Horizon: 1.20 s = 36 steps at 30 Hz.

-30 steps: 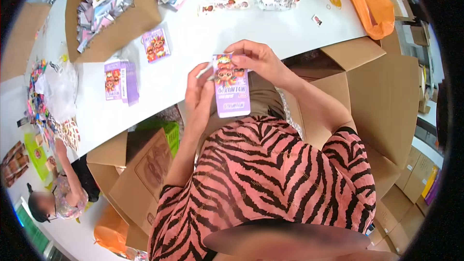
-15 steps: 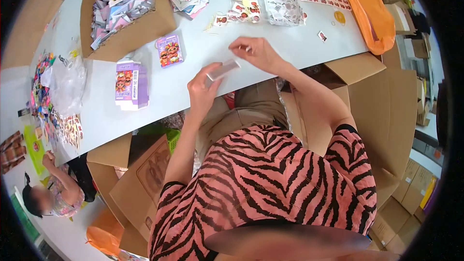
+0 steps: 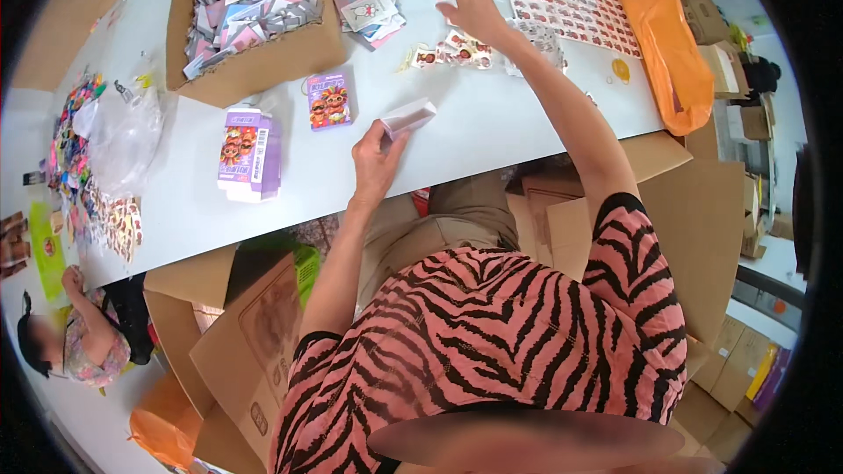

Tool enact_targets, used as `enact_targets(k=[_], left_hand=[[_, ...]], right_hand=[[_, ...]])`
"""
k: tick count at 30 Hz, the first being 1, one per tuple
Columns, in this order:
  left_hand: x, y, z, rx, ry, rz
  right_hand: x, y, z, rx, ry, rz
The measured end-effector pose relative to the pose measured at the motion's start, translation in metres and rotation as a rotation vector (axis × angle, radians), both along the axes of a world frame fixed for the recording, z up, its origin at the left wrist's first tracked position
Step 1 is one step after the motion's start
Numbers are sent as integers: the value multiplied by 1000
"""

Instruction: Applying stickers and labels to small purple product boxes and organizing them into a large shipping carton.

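Between the thumb and fingers of my left hand is a small pale box, held tilted above the table edge, one end facing right. My right hand is stretched far over the table with its fingers apart and nothing visible in them. It hovers beyond small cut stickers, near a loose pile of flat cards. Left of my left hand lies a purple printed box. Farther left are purple cartons, seemingly stacked. My right forearm partly covers a clear plastic bag.
A cardboard box full of small cards stands at the back left. Sticker sheets and an orange bag lie at the right. Open cartons flank my lap. Another person sits at the far left, beside colourful small items.
My right hand has moved from beside the small box to the far side of the table. My left hand still holds the box. The view has shifted slightly.
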State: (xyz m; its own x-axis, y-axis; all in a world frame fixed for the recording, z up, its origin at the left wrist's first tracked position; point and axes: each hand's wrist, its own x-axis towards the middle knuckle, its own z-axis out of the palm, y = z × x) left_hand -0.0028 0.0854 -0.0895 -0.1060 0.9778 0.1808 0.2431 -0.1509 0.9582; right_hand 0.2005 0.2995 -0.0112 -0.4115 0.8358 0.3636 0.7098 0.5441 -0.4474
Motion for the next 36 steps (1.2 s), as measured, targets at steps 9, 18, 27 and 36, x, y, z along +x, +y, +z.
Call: enact_targets(k=[9,18,27,36], left_hand=[[-1,-3,6,-66,42,-17],[5,-4,8,-18,18,13],[7,-5,24,16,-42,0],[7,-6,18,75,-35,1]], right_hand=[[50,23,0,42,-414,1],[-22,26,1,82,-116,74],[-63,65,-26,-155,-456,268],[-57,59,-36,241,-377,315]])
